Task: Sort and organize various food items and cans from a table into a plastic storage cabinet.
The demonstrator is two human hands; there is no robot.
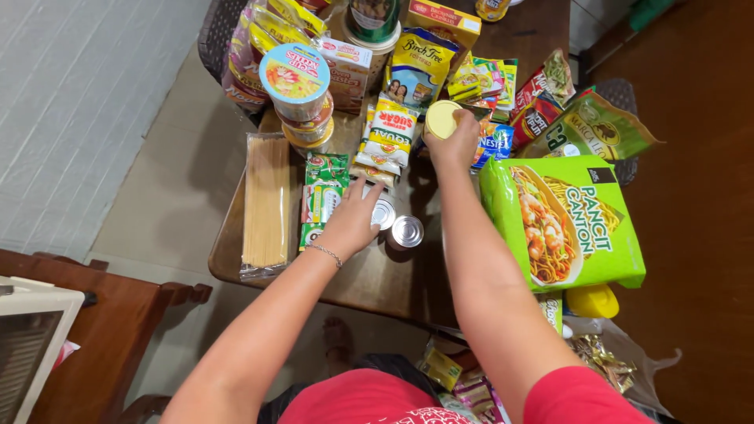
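Wooden table [377, 279] crammed with groceries. Left hand [351, 222] grabbing can [382, 212], second can [407, 231] at 3 o'clock. Right hand [453, 140] gripping yellow-lid jar [441, 118]. Looks mid-sorting; next move needs careful lift, packets crowd close.

A big lime-green noodle bag [573, 224] lies at the counter's right. A clear spaghetti pack [265, 204] sits at the left edge, with green sachets [322, 196] beside it. Stacked noodle cups [298, 90] with a pale blue lid stand behind. A white, red-lettered sugar bag [390, 133] lies mid-counter; a yellow box [444, 20] sits farthest.
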